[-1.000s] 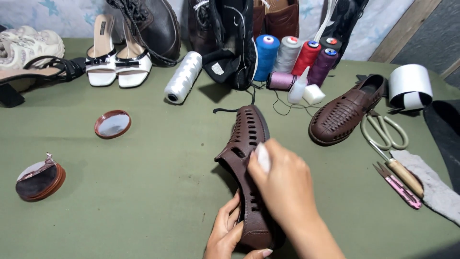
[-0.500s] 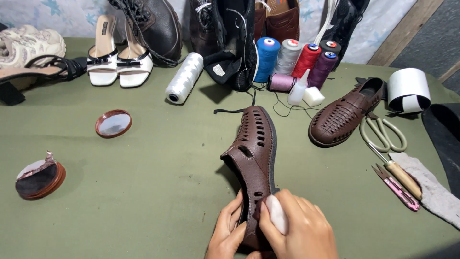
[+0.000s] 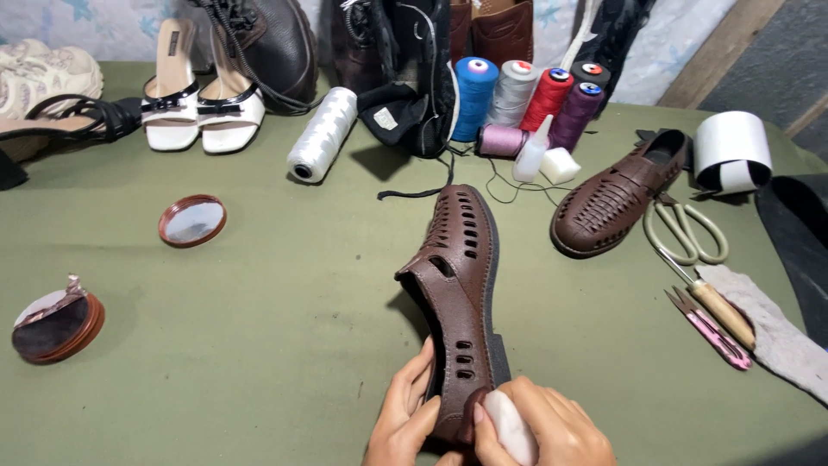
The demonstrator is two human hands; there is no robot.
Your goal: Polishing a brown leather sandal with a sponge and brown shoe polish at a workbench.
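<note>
At the near edge the right hand [image 3: 539, 427] is now sitting low over the heel end of the brown perforated shoe [image 3: 461, 285], having slid back from the middle of the upper, where it was a second ago, so the rubbing seems to be working its way down toward the heel rather than finishing. Its fingers are curling closed around a small whitish block [image 3: 509, 425], pressing it against the leather at the back of the shoe. The left hand [image 3: 404, 423] is cupping the same heel end from the other side, fingers wrapped along the edge and gripping it firmly, and it is staying where it was half a second ago. The shoe itself is lying on the green table [image 3: 259, 345], toe pointing away, near the middle and a little closer than before. Farther right, a woven brown shoe [image 3: 617, 203] is resting beside pale scissors [image 3: 686, 233], an awl [image 3: 716, 306] and a grey rag [image 3: 776, 332]. To the left two round tins [image 3: 191, 220] are lying open. At the back, thread spools [image 3: 526, 99], a white cone of thread [image 3: 321, 135], a glue bottle [image 3: 532, 154] and white sandals [image 3: 200, 103] are lining the wall
</note>
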